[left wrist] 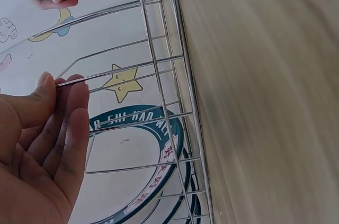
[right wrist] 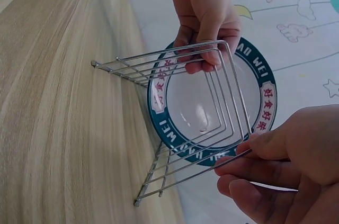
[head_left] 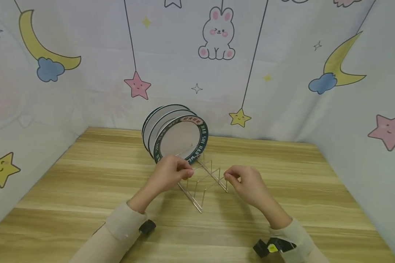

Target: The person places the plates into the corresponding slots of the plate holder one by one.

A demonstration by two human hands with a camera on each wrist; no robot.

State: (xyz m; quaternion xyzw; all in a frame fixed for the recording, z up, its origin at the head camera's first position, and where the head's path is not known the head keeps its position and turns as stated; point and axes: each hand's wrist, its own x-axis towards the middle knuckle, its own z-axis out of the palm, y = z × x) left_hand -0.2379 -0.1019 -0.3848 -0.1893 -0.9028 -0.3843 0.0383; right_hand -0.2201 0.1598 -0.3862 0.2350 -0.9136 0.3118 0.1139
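Note:
A silver wire dish rack (head_left: 214, 176) stands on the table in front of me. Several round plates (head_left: 150, 128) lean upright one behind another at its far end. The foremost plate (head_left: 180, 138) faces me, white with a dark green lettered rim. My left hand (head_left: 167, 174) pinches an upper wire of the rack between thumb and fingers, just in front of that plate. At the near right corner, my right hand (head_left: 250, 184) pinches another wire with thumb and forefinger. The right wrist view shows nested angular wires (right wrist: 237, 89) between the two hands.
The rack rests on a wood-grain table (head_left: 85, 175). A white cloth backdrop (head_left: 174, 47) printed with stars, moons and a rabbit rises behind and at both sides. Black devices sit at the left wrist (head_left: 147, 227) and right wrist (head_left: 261, 248).

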